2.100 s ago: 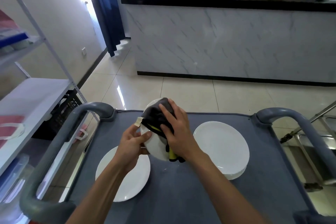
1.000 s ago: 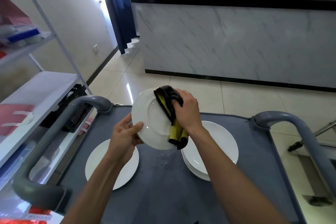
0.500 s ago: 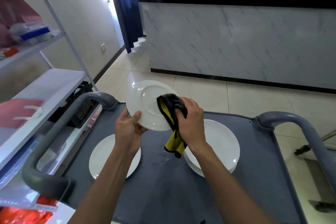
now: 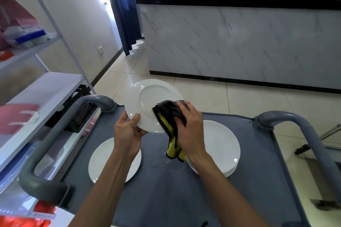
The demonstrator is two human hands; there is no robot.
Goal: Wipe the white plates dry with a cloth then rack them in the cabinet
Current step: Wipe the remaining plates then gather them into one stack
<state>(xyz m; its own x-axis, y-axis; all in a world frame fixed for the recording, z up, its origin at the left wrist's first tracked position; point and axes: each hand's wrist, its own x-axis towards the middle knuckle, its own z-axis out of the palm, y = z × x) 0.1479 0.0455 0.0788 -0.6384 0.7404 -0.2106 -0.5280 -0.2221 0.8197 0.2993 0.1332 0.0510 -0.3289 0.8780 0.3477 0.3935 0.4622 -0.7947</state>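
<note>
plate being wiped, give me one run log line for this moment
step: wiping | left hand grips plate by rim | right hand presses cloth on it | cart: single plate left, stack right

Single plate [image 4: 103, 162] left of stack [image 4: 221, 145] on cart [image 4: 166, 199].

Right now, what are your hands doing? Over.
Left hand grips held plate by its rim. Right hand presses cloth on it. Nothing in the way.
</note>
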